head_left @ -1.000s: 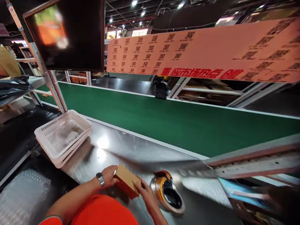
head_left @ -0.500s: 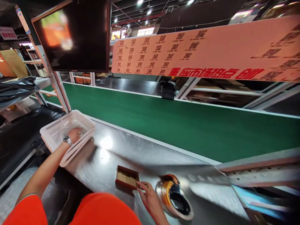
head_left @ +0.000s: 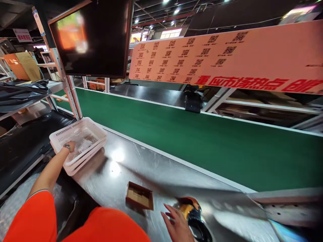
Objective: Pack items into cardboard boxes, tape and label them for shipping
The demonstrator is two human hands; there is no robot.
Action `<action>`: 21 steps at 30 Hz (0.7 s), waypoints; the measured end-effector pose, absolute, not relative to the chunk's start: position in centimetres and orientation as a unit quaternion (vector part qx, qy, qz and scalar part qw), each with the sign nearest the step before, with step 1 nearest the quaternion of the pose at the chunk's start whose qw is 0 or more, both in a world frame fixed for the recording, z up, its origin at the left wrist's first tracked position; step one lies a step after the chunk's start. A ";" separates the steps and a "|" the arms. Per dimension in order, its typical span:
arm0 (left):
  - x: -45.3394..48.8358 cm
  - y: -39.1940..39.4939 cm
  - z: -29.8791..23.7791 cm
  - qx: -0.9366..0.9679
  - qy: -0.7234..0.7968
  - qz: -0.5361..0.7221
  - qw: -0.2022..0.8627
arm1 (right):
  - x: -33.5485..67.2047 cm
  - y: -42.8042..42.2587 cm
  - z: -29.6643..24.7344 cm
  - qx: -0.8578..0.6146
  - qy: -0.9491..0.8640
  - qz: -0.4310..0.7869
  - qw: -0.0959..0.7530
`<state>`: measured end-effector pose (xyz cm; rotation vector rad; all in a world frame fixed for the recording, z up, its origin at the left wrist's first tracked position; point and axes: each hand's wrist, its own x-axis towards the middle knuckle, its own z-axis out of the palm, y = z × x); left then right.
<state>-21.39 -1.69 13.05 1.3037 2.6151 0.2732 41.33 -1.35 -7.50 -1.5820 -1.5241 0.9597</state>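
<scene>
A small open brown cardboard box (head_left: 139,196) lies on the steel worktop (head_left: 141,168) in front of me. My right hand (head_left: 176,224) rests just right of it with its fingers stretched out, holding nothing, next to an orange and black tape roll (head_left: 193,215). My left arm reaches far left into a white perforated basket (head_left: 94,129). My left hand (head_left: 71,146), with a watch on its wrist, is down among clear plastic bags (head_left: 82,144) in the basket. Its fingers are hidden.
A green conveyor belt (head_left: 202,141) runs behind the worktop. Above it hang a dark monitor (head_left: 93,37) and a pink board with printed codes (head_left: 227,57). Black plastic sheets (head_left: 20,94) lie on shelves at the left, bubble wrap (head_left: 10,208) at the lower left.
Both hands held the box a second ago. The left hand went to the basket and reached deeper in. The right hand let go of the box and drew back to the right.
</scene>
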 end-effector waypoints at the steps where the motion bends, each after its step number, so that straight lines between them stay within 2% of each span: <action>1: -21.5 -1.9 13.0 0.433 0.891 0.072 0.114 | 41.4 -1.4 -7.4 -0.619 -0.588 0.370 0.366; 6: -21.9 -3.0 14.0 0.407 0.904 0.046 0.123 | 42.0 -1.9 -6.9 -0.625 -0.576 0.364 0.381; 12: -20.6 -1.0 18.1 0.447 0.876 0.144 0.109 | 39.8 -1.5 -2.8 -0.622 -0.562 0.404 0.368; 16: -14.1 1.3 18.5 0.515 0.801 0.248 0.175 | 33.4 -1.4 3.1 -0.557 -0.541 0.504 0.377; 21: -2.1 0.7 15.7 0.632 0.650 0.312 0.283 | 25.5 0.0 9.0 -0.427 -0.547 0.600 0.399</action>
